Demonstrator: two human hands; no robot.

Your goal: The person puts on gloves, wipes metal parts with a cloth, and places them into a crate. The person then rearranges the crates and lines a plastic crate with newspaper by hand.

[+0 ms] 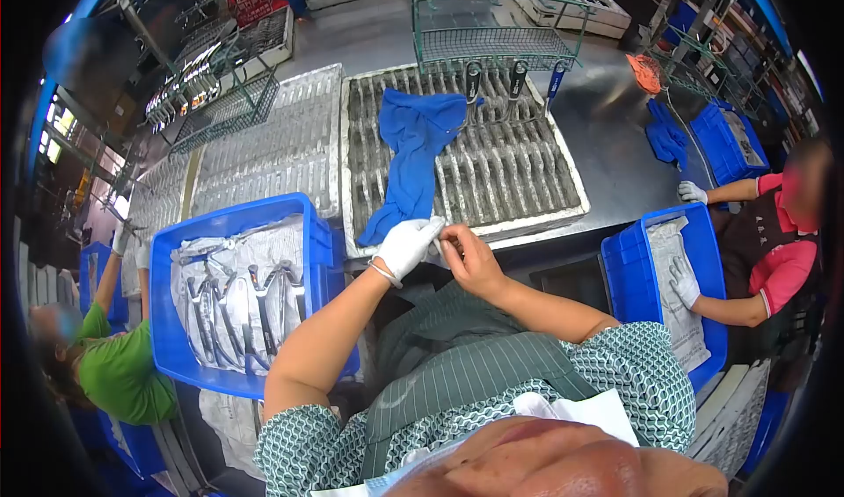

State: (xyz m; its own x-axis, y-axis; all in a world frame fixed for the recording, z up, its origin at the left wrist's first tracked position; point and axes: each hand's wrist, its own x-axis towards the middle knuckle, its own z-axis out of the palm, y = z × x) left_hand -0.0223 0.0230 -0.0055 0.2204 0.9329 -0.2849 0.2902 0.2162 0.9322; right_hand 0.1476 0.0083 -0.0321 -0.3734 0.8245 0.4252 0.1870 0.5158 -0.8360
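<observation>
My left hand (pixel 408 248) wears a white glove, its fingers drawn together. Bare and closed in a pinch, my right hand (pixel 472 262) meets the left fingertips at the front edge of the slotted tray (pixel 573 209). A small whitish bit shows between the hands, too hidden to name. Just beyond them, a crumpled blue cloth (pixel 411 159) lies across the tray's slots. Several dark-handled metal tools (pixel 517 79) rest at the tray's back right; their kind is unclear.
On my left, a blue bin (pixel 160 299) holds curved metal parts (pixel 246 312) on white cloth. Another blue bin (pixel 615 273) stands right, beside a gloved co-worker (pixel 765 260). A person in green (pixel 127 370) works at left. A green wire rack (pixel 497 44) stands behind the tray.
</observation>
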